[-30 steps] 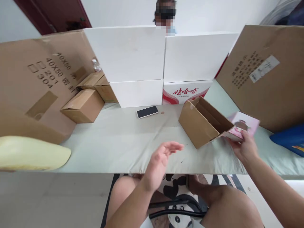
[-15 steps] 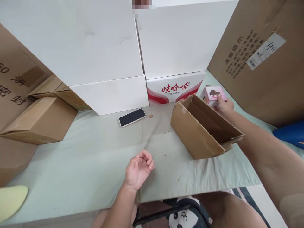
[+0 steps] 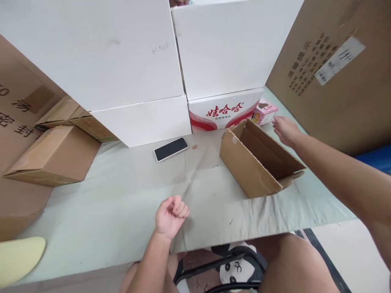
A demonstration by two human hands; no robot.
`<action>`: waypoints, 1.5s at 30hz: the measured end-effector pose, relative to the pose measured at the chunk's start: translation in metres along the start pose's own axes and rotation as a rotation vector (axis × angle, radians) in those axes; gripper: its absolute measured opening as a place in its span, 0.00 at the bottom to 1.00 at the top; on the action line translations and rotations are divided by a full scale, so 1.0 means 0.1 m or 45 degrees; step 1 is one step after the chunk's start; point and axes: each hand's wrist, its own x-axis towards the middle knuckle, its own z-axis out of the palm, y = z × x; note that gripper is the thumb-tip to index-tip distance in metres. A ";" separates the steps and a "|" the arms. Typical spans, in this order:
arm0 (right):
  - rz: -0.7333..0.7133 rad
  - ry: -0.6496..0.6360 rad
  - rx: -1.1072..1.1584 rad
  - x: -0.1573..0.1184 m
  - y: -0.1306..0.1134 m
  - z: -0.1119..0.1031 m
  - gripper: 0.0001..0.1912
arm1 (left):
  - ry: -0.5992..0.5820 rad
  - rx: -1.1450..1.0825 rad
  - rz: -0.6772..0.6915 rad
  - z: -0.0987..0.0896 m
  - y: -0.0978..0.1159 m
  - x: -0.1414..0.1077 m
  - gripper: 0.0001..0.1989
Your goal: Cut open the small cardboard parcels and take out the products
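My right hand (image 3: pixel 286 131) is apart from a small pink box (image 3: pixel 265 112), just to its right, with fingers loosely extended and nothing in them. The pink box stands on the cloth against the white carton printed with red characters (image 3: pixel 224 114). Between my hands sits an open cardboard box (image 3: pixel 247 162), its top facing up and its inside bare where I can see it. My left hand (image 3: pixel 171 216) hovers over the front of the table, curled into a fist with nothing showing in it. Beyond it lies a dark-screened phone (image 3: pixel 171 149).
Stacked white cartons (image 3: pixel 137 61) wall off the back. Brown cardboard boxes (image 3: pixel 61 154) stand at left, and a large brown carton (image 3: pixel 342 101) at right. A pale yellow object (image 3: pixel 21 260) lies at the near left of the cloth-covered table (image 3: pixel 106 211). A small brown scrap (image 3: pixel 194 147) is beside the phone.
My right hand has let go of the pink box, which now stands farther back against the white carton. The fingers of my left hand have curled closed.
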 end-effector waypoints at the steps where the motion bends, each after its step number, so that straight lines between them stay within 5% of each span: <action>1: 0.018 -0.024 0.035 -0.23 -0.01 -0.09 0.10 | 0.005 0.001 0.009 0.01 0.01 -0.01 0.33; 8: 0.096 -0.342 -0.015 -1.74 0.02 -0.64 0.24 | 0.009 -0.006 0.056 0.09 -0.03 -0.12 0.28; 13: 0.464 -0.416 0.005 -2.10 0.08 -0.75 0.12 | -0.073 -0.026 0.088 0.15 -0.08 -0.14 0.26; 19: 0.148 -0.283 0.562 -2.25 0.15 -0.68 0.11 | -0.093 -0.060 0.087 0.19 -0.11 -0.10 0.25; 26: -0.074 0.192 0.731 -2.01 0.08 -1.20 0.09 | -0.071 -0.088 0.089 0.11 -0.10 -0.11 0.25; 31: 0.093 0.352 0.593 -1.62 0.11 -1.39 0.11 | -0.114 -0.092 0.086 0.12 -0.09 -0.04 0.24; 37: 0.315 0.299 0.494 -1.05 0.14 -1.26 0.11 | -0.120 -0.083 0.059 0.13 -0.11 0.04 0.25; 45: 0.305 0.349 0.524 -0.23 -0.05 -0.80 0.07 | -0.120 -0.093 0.016 0.06 -0.10 0.06 0.28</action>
